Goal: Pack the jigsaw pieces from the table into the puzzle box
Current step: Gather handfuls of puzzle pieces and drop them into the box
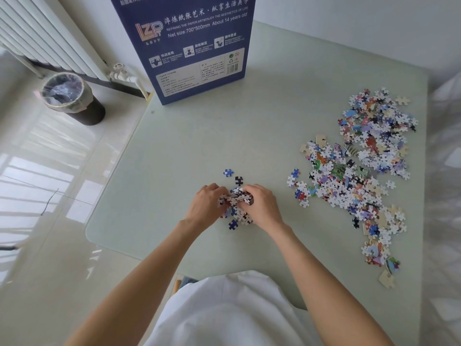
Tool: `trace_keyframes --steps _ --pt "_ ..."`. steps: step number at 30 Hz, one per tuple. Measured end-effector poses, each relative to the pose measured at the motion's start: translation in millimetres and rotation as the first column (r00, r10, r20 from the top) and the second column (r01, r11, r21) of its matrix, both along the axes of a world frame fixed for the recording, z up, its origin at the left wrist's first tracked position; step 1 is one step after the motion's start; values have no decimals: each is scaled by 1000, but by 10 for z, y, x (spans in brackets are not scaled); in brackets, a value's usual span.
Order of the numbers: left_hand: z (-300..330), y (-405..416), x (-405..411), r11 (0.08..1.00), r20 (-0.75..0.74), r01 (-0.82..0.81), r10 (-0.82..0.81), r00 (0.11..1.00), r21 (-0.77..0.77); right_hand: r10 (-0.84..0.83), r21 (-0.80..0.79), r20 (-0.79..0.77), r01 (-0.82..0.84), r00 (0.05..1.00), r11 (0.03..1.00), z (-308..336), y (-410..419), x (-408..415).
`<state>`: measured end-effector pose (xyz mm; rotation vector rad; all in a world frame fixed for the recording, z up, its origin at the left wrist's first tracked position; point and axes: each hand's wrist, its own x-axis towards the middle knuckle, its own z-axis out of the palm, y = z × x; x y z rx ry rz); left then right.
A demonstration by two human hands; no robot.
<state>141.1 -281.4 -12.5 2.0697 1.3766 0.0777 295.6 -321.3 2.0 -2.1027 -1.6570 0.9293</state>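
A small heap of jigsaw pieces [235, 203] lies near the middle of the pale green table [174, 158]. My left hand [205, 204] and my right hand [262, 206] cup it from both sides, fingers curled round the pieces. Three loose pieces lie close by: a blue one [228, 172], a black one [239, 181] and a dark blue one [233, 224]. A large spread of pieces [361, 171] covers the table's right side. The tall blue puzzle box [197, 46] stands upright at the table's far edge; its top is out of view.
A lined waste bin [72, 98] stands on the floor to the left, below a white radiator [50, 38]. The table's rounded front-left corner is near my left forearm. White fabric lies in my lap at the bottom.
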Motion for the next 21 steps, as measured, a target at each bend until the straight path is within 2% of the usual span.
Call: trace_keyframes --steps 9,16,21 --pt "-4 -46 53 995 -119 87 -93 989 -56 -169 -65 -16 168 986 984 105 -89 183" --pt "26 -36 48 987 -72 58 -69 995 -151 -264 -106 -67 256 962 961 221 -170 199" --pt "48 47 -12 988 -42 79 -85 995 -135 -267 -102 -76 259 961 961 306 -206 204"
